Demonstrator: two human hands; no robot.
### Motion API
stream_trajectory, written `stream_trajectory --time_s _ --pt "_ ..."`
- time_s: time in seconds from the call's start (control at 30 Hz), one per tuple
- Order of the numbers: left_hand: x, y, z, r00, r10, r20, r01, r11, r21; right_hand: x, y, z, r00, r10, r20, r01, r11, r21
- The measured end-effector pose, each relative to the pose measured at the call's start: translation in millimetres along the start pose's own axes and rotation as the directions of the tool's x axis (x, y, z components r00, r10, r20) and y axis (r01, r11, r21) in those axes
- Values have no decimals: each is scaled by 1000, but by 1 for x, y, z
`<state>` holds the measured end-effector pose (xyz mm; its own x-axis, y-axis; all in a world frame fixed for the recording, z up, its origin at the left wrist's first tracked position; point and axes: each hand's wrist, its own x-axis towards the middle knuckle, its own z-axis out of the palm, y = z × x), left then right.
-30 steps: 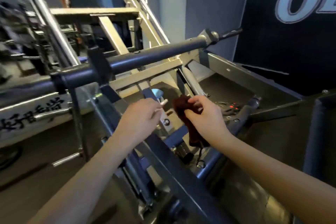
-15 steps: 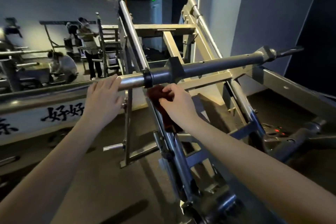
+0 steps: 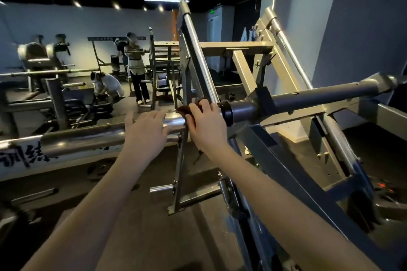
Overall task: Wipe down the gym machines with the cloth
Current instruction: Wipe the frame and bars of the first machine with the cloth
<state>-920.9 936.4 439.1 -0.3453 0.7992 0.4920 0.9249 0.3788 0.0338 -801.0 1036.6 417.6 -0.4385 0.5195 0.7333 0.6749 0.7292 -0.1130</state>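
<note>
Right grip [image 3: 207, 126] closed on the cloth [image 3: 184, 109] — fingers curled over the dark red wad, pressing it onto the chrome bar [image 3: 88, 138] right beside the black collar [image 3: 227, 113]. Cloth mostly hidden under the fingers; only a bunched edge shows at its left and above the knuckles. Left grip [image 3: 147, 131] open, palm down on the same chrome bar, fingers laid loosely across the top, holding nothing; thumb not visible. Both sit just beside each other, a short bare stretch of chrome between them. Both forearms bare, coming in from the bottom edge.

Chrome bar runs from lower left toward centre and meets the dark grey bar [image 3: 312, 98] past the collar; that one continues up and right to a stepped end. Slanted chrome rail [image 3: 199, 57] rises behind the cloth hand — whether the cloth touches its base, cannot tell. Beige steel frame [image 3: 240, 46] stands behind, with a cross beam on top and a second slanted rail at right. Blue-grey frame tube [image 3: 297, 174] drops from the bar junction toward lower right.

Background left: other machines [image 3: 41, 55], a standing person [image 3: 136, 68], a crouching person [image 3: 109, 86] near them. White banner [image 3: 19, 158] with black characters runs low on the left, below the chrome bar. Dark floor [image 3: 143, 226]. Grey wall [image 3: 352, 28] at right.
</note>
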Motion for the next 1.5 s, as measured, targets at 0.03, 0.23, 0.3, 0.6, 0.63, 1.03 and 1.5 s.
stream_trajectory --time_s 0.03,0.23,0.3,0.6,0.63,1.03,1.5 --pt "1 0 -1 1000 -3 10 3 1000 3 6 12 0 999 -51 -1 51 998 -48" --pt "2 2 -2 998 -30 46 30 999 14 7 2 16 996 63 -71 -58 996 64" --pt "1 2 -2 999 -37 37 36 999 23 -8 -12 22 996 -44 -77 53 991 126" --pt "2 0 -1 999 -32 30 32 999 18 -5 18 23 995 58 -84 -49 993 111" --pt "1 0 0 999 -33 26 32 999 13 -9 1 27 992 96 -88 -83 987 137" --pt "-11 -17 -9 999 50 -11 -51 981 -185 -13 -9 32 985 137 -100 -123 983 138" --pt "-65 -134 -14 984 -134 -120 139 990 36 -12 -70 42 996 -28 -80 46 971 233"
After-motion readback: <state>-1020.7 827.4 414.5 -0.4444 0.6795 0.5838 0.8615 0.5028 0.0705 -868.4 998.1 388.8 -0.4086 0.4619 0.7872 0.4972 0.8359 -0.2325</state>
